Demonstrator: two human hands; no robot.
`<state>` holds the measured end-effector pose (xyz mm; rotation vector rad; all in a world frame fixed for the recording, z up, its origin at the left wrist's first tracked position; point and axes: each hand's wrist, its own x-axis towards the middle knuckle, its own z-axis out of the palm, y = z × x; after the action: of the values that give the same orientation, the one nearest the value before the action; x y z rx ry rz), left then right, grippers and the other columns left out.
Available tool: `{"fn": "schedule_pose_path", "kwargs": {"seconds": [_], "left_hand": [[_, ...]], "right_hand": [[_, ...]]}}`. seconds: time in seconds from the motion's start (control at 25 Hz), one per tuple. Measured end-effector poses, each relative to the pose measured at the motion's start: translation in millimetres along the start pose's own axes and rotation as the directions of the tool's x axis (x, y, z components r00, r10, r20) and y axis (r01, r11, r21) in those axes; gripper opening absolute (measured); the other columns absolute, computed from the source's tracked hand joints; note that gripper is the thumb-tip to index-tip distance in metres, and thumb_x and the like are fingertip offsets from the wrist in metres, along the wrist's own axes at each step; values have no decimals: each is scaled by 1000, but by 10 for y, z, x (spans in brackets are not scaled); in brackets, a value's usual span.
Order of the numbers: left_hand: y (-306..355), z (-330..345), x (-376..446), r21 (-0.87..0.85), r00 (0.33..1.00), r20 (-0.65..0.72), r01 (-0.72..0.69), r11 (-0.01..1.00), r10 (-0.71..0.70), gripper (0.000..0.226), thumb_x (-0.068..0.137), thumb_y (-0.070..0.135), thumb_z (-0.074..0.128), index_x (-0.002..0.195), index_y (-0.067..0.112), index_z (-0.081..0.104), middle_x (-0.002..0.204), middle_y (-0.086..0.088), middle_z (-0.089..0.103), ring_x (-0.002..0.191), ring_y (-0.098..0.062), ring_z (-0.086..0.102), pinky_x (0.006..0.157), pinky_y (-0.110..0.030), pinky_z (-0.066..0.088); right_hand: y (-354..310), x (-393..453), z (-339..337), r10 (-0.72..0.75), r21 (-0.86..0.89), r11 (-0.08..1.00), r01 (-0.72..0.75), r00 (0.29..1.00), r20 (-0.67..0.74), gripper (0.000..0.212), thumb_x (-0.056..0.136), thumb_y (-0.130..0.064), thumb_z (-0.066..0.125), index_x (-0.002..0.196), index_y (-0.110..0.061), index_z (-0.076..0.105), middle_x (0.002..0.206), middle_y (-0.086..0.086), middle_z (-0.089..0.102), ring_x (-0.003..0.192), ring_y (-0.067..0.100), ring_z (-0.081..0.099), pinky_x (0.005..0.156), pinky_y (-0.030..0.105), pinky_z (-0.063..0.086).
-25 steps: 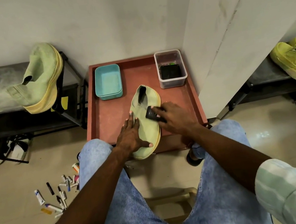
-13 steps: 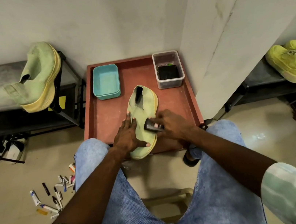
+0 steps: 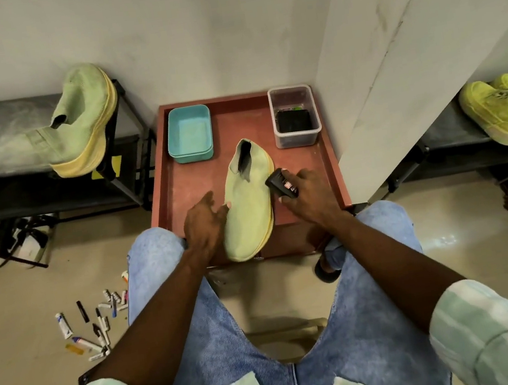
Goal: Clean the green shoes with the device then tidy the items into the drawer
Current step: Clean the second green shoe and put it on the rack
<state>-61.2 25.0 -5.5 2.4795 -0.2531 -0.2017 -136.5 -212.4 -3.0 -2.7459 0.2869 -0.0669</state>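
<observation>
A pale green knit slip-on shoe (image 3: 247, 203) with a thick yellow sole lies on the reddish-brown tray (image 3: 178, 200), between the hands. The left hand (image 3: 204, 222) rests against its side, fingers loosely spread. The right hand (image 3: 309, 197) grips a small black boxy cleaning device (image 3: 281, 184) touching the shoe's sole edge

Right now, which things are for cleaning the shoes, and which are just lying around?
For the job:
- green shoe on the red tray, steadied by the left hand
- black device, gripped in the right hand
- second green shoe on the rack

Just lying about:
- pens and tubes on the floor
- yellow sneakers on the right
</observation>
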Motion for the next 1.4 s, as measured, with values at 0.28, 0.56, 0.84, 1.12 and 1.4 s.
{"fn": "schedule_pose_path", "kwargs": {"seconds": [0.28,0.56,0.84,1.12,1.4], "left_hand": [[-8,-8,45,43,989,90,116,992,-120,20,81,26,72,87,7,77,83,-11,73,76,-28,66,68,-26,47],[1,40,65,-40,980,123,161,986,-155,14,79,22,75,80,8,77,61,-5,66,64,-26,67,70,-32,57],[-49,92,104,-138,969,175,201,970,-176,18,78,26,76,76,8,75,66,-7,71,57,-23,67,69,-34,58],[2,124,298,-351,924,198,378,856,-327,18,78,25,72,79,7,73,72,-6,69,64,-26,61,60,-31,49],[104,113,373,-535,773,497,631,562,-394,20,82,8,69,99,-1,68,91,-12,73,79,-25,70,63,-32,57]], "right_hand": [[-434,-450,233,-334,-145,920,364,922,197,63,81,-51,66,133,-17,55,101,15,57,88,32,56,69,35,43],[-547,-439,328,-324,-167,920,356,927,192,57,79,-49,62,125,-16,60,97,11,60,84,28,54,69,34,46],[-462,-95,88,49,35,998,-48,999,-23,61,82,-39,62,137,-14,52,103,16,58,99,32,50,81,41,47],[-589,43,185,70,125,990,-70,998,8,63,85,-42,58,141,-15,45,113,16,55,109,31,48,88,42,47],[-684,225,334,26,114,993,-29,999,21,57,85,-42,57,135,-16,50,104,16,59,99,32,53,82,42,49]]}}
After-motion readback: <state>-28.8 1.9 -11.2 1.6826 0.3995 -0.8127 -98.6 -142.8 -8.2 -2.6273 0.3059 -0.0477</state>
